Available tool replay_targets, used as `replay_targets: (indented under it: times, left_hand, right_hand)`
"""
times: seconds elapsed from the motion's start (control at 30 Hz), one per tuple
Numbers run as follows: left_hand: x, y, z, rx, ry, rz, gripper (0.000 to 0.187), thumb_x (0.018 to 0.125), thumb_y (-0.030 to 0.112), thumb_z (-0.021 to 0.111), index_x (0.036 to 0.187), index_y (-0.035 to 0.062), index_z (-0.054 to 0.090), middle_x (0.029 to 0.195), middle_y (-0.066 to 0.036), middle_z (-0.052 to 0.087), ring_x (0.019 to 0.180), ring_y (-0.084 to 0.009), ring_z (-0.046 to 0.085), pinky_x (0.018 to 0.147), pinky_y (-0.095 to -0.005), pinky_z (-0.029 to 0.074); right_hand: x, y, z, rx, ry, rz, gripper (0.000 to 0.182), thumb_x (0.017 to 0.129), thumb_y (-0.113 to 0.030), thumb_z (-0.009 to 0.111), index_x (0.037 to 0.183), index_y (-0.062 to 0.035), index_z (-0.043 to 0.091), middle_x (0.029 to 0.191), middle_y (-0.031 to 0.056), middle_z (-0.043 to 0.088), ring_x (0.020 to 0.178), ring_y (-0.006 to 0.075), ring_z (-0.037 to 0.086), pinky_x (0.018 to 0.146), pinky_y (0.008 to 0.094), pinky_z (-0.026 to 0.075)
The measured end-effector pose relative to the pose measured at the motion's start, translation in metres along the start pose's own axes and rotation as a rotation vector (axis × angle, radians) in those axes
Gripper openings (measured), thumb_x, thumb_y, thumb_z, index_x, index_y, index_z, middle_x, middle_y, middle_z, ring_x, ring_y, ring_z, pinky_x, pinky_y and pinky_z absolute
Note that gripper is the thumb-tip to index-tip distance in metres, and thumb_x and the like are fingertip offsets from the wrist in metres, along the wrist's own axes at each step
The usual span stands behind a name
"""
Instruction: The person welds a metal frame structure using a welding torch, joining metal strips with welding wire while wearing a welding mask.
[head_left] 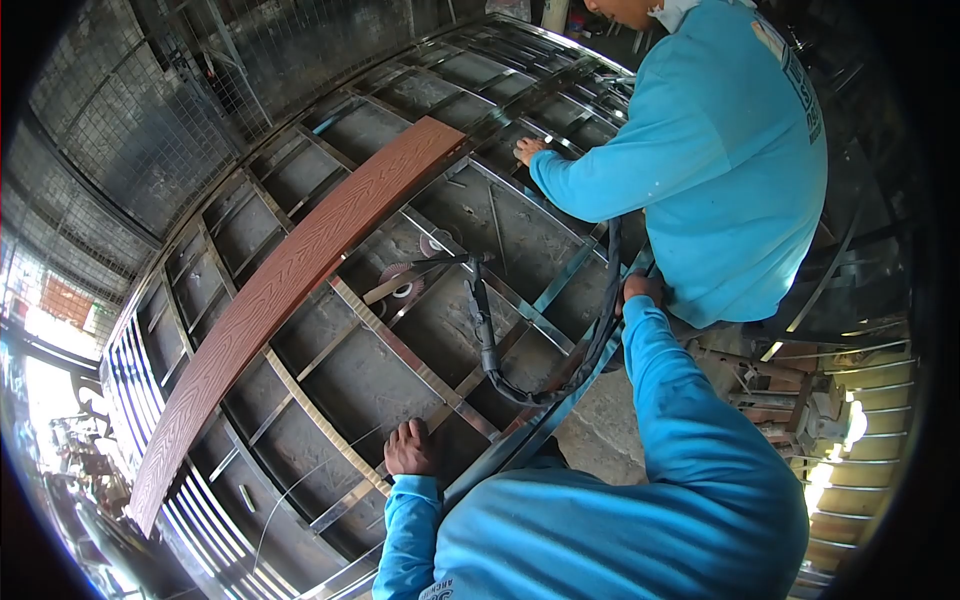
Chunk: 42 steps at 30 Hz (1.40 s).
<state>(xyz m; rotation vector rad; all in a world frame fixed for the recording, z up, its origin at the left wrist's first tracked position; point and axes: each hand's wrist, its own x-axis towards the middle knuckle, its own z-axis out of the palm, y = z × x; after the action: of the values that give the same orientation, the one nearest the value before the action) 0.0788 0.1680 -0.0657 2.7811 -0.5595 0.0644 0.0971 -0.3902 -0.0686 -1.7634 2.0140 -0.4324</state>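
Note:
My left hand (409,448) rests with fingers apart near the front edge of a large metal grid frame (470,410), beside a crossbar. At the frame's edge is my right hand (643,288), close to the co-worker's body; its fingers are mostly hidden. A thick black cable (600,345) with a black welding holder (485,330) lies over the bars between my hands. Behind it, a grinding disc (400,287) is seen among the bars. A long reddish-brown wood-grain plank (290,270) lies across the frame.
A co-worker in a blue shirt (740,170) leans over the frame at the right, one hand (530,150) on its bars. Wire mesh (90,110) stands at the back left. Striped metal slats (215,530) lie at the lower left. A corrugated sheet (865,450) is at the right.

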Motion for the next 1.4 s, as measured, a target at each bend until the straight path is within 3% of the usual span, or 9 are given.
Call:
replay_targets:
  times: [0.47, 0.6, 0.77, 1.1, 1.4]
  left_hand:
    - [0.0, 0.002, 0.001, -0.003, 0.014, -0.007, 0.045, 0.085, 0.052, 0.073, 0.095, 0.0103, 0.06, 0.09, -0.011, 0.066, 0.086, -0.0332, 0.066, 0.074, -0.048, 0.051]
    - [0.001, 0.004, -0.002, 0.011, -0.004, -0.024, 0.044, 0.086, 0.052, 0.072, 0.094, 0.0107, 0.059, 0.09, -0.011, 0.066, 0.087, -0.0332, 0.066, 0.074, -0.0479, 0.051]
    - [0.001, 0.005, -0.004, -0.015, 0.007, -0.027, 0.04, 0.085, 0.047, 0.074, 0.095, 0.0117, 0.06, 0.09, -0.011, 0.065, 0.088, -0.0333, 0.066, 0.075, -0.0475, 0.051]
    - [0.0, 0.004, -0.005, -0.031, -0.041, -0.03, 0.037, 0.085, 0.042, 0.073, 0.102, 0.0112, 0.061, 0.095, -0.012, 0.065, 0.092, -0.0338, 0.065, 0.079, -0.0472, 0.051]
    - [0.001, 0.004, -0.008, -0.058, -0.06, -0.044, 0.039, 0.089, 0.047, 0.067, 0.105, 0.0123, 0.06, 0.096, -0.013, 0.065, 0.092, -0.0356, 0.065, 0.081, -0.0486, 0.051]
  right_hand:
    - [-0.018, -0.012, -0.024, -0.002, -0.07, 0.033, 0.063, 0.098, -0.046, 0.05, 0.134, 0.0054, 0.053, 0.127, 0.0289, 0.065, 0.116, 0.0432, 0.066, 0.098, 0.0505, 0.055]
    - [0.009, -0.002, -0.011, -0.121, -0.184, -0.047, 0.062, 0.1, -0.047, 0.047, 0.13, 0.0059, 0.06, 0.127, 0.0272, 0.067, 0.117, 0.0412, 0.066, 0.1, 0.049, 0.054]
    - [0.009, -0.002, -0.011, -0.076, -0.148, -0.065, 0.063, 0.099, -0.048, 0.046, 0.121, 0.0069, 0.066, 0.13, 0.0236, 0.067, 0.121, 0.0398, 0.064, 0.101, 0.0461, 0.053]
    - [0.012, -0.008, -0.001, -0.104, -0.152, -0.106, 0.057, 0.101, -0.043, 0.045, 0.125, 0.0056, 0.063, 0.127, 0.0219, 0.067, 0.116, 0.0364, 0.066, 0.096, 0.0428, 0.054]
    - [0.012, -0.017, 0.001, -0.092, -0.18, -0.203, 0.054, 0.101, -0.039, 0.045, 0.128, 0.0049, 0.061, 0.124, 0.0209, 0.068, 0.113, 0.0346, 0.066, 0.093, 0.0411, 0.055]
